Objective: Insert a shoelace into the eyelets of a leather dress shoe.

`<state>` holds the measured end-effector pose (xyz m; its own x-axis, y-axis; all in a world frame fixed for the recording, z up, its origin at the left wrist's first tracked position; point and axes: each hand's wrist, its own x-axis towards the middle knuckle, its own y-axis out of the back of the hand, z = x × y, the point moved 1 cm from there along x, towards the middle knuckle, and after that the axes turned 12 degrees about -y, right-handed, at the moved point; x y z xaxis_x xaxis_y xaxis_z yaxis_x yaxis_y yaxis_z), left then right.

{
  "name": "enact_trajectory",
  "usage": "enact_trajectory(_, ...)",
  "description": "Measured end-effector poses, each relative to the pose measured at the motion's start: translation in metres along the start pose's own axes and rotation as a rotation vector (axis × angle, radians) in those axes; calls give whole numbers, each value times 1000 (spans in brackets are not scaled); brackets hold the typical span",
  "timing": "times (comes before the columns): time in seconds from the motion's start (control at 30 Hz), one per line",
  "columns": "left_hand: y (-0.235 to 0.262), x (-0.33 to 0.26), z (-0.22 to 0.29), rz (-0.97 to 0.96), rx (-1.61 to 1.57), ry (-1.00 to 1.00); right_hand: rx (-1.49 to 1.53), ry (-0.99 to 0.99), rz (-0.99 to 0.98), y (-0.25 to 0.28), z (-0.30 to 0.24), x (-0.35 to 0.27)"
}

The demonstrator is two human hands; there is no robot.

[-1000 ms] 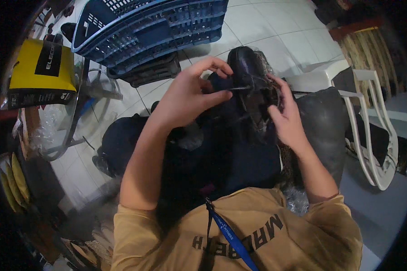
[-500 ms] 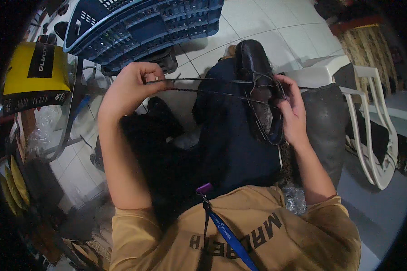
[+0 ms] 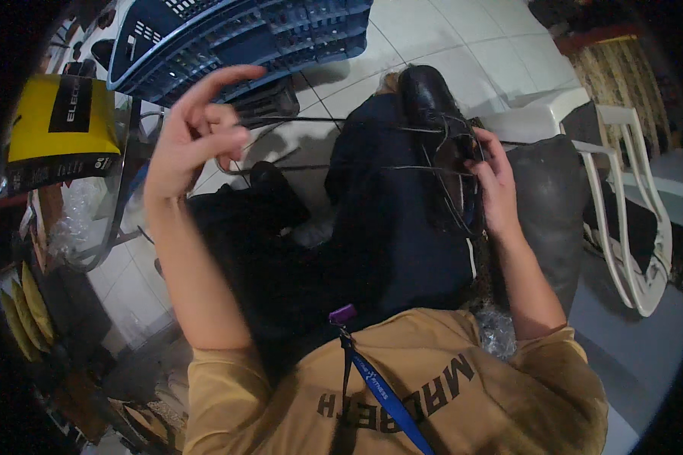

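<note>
A black leather shoe (image 3: 426, 95) rests over my dark-trousered thigh, its toe pointing away from me. My right hand (image 3: 496, 182) grips the shoe's right side, fingers bent at the opening; what lies under the fingertips is partly hidden. Two strands of a thin black lace (image 3: 341, 167) stretch leftward from the shoe, spread apart. At their left end is my left hand (image 3: 201, 136), raised, with the index finger extended and the other fingers curled on the lace. Slight blur hides exactly how the strands pass through those fingers.
A blue plastic crate (image 3: 243, 53) stands ahead. Left of it sits a yellow and black bag (image 3: 61, 121) near a metal frame. On the right are a white plastic chair (image 3: 637, 212) and a dark grey cushion-like object (image 3: 542, 212). Blue lanyard (image 3: 387, 398) hangs at my chest.
My left hand has moved slightly left, its index finger now extended. The two lace strands are wider apart. The shoe and my right hand have shifted only slightly.
</note>
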<state>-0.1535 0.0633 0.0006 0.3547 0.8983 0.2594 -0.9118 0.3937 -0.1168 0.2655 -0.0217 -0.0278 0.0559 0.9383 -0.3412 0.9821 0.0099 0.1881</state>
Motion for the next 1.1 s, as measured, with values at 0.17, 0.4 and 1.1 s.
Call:
enact_trajectory(0.17,0,4,-5,85,18,-35,30,78,75,1,8,-7)
enact_trajectory(0.4,-9,11,-15,91,-235,-73,25,94,182,24,-17,-25)
enact_trajectory(1.1,-30,19,-36,510,-505,34,782,-549,-558,10,-77,-58)
